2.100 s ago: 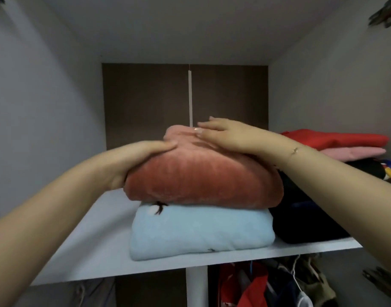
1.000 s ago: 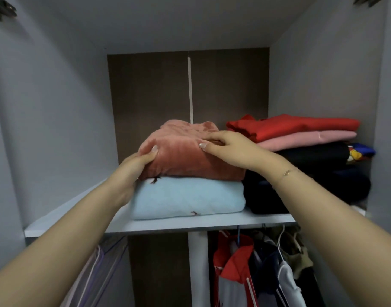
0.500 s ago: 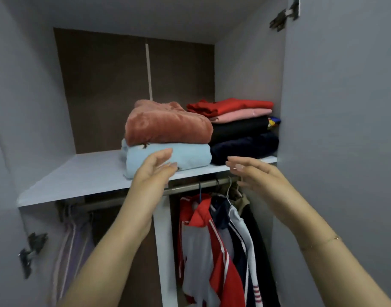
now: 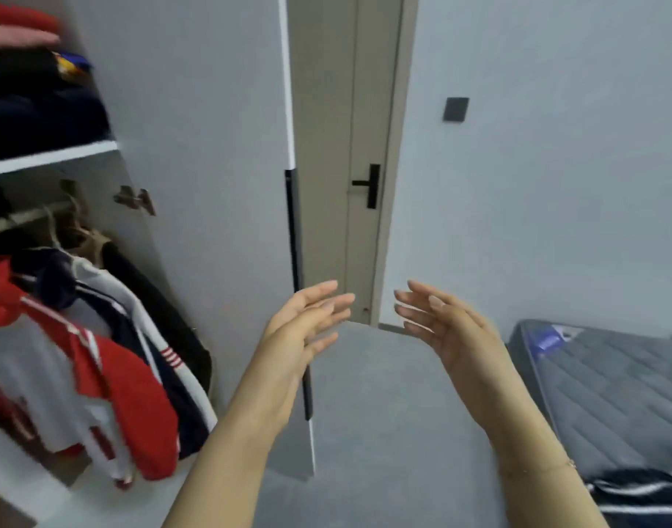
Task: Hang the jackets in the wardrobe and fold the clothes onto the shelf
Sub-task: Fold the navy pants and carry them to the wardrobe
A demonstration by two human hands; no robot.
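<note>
Left hand (image 4: 300, 337) and right hand (image 4: 446, 329) raised mid-frame, fingers straight, empty; red-and-white hanging jackets (image 4: 98, 375) lower left; grey quilted mattress (image 4: 612, 394) lower right.

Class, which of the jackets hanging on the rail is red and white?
The front jacket, lowest in view; those behind it are navy-and-white and black.

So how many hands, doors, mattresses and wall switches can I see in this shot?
Hands: 2, the left hand and the right hand, both empty.
Doors: 2, the wardrobe door and the room door.
Mattress: 1.
Wall switch: 1.
Total: 6.
</note>
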